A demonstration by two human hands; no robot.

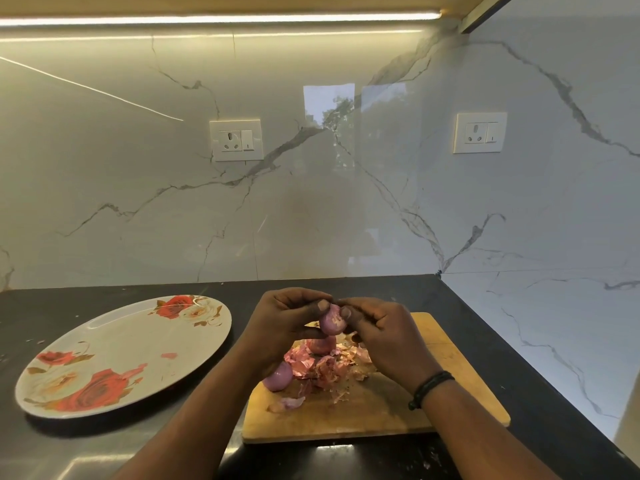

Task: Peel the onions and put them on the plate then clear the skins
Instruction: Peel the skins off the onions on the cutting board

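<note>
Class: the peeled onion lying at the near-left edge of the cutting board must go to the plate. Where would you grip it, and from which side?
Probably grip the onion across its round middle, coming from above and the left: skins crowd its right, and the board lies under it.

No text or label can be read — none.

— What is seen behind the dark countertop?
— A glossy white marble backsplash veined in grey is seen, meeting a matching side wall at a corner on the right.
— How is it lit?
— A light strip is mounted under the cabinet above.
— Anything fitted to the walls?
— One white socket plate is set on the back wall, another on the side wall.
</note>
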